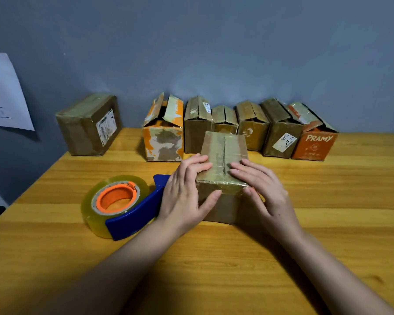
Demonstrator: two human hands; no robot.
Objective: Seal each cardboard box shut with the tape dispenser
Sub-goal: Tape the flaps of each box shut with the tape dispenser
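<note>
A small brown box (223, 155) sits near the middle of the wooden table (328, 201), its top flaps folded down and meeting along a centre seam under shiny clear tape. Both hands lie on it. The left hand (187, 189) covers the near left corner, fingers flat and close together on the top flap, thumb down against the front face. The right hand (264, 189) mirrors it on the near right corner, fingers straight and slightly fanned across the top, thumb on the front edge. Neither hand curls round anything; they press flat.

Just left of the box, partly behind the left hand, the tape dispenser (132, 212) lies on its side on the table: a blue handle and a fat roll of clear tape on an orange core (nobody is touching it).

Along the grey wall (214, 53) at the back stands a row of six boxes. The orange and white box (163, 137) at the left end has its flaps sticking up, and so do the brown ones beside it. At the right end is an orange box (314, 142) printed "PRAMY". Well apart to the left sits a larger brown box (89, 126) with a white label, its top closed. A sheet of paper (5, 92) hangs on the wall at far left.
</note>
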